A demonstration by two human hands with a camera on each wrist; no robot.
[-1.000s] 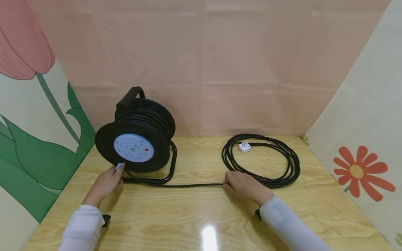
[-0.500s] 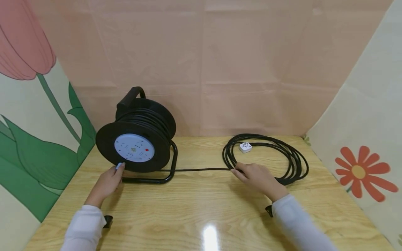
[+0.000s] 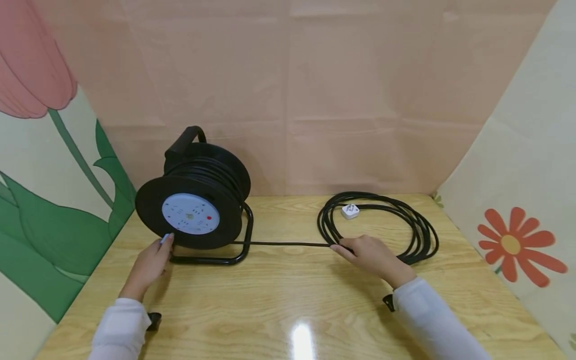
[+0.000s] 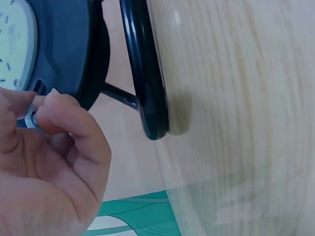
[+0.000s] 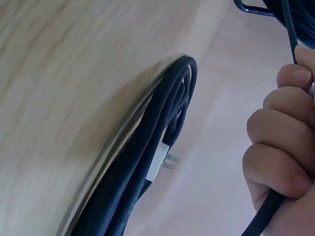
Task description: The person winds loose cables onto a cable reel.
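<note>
A black cable reel (image 3: 148, 200) with a round pale socket panel (image 3: 191, 214) stands at the left of the table on a tubular stand (image 4: 142, 59). My left hand (image 3: 146, 265) pinches a small pale knob (image 4: 30, 117) at the reel face's lower edge. My right hand (image 3: 369, 256) grips the black cable (image 3: 288, 244), which stretches almost straight from the reel. In the right wrist view, the fingers (image 5: 285, 125) are curled round it. Behind that hand lies a loose cable coil (image 3: 420, 235), with a white plug (image 3: 350, 211) inside its loop.
A carry handle (image 3: 181, 145) rises from the top of the reel. The wooden table (image 3: 261, 305) meets a pinkish backdrop (image 3: 351, 100) behind and flower-patterned panels at both sides.
My right hand has moved right and away from me with the cable, which now runs behind the stand's front bar instead of in front. The coil spreads wider right. My left hand stays at the knob.
</note>
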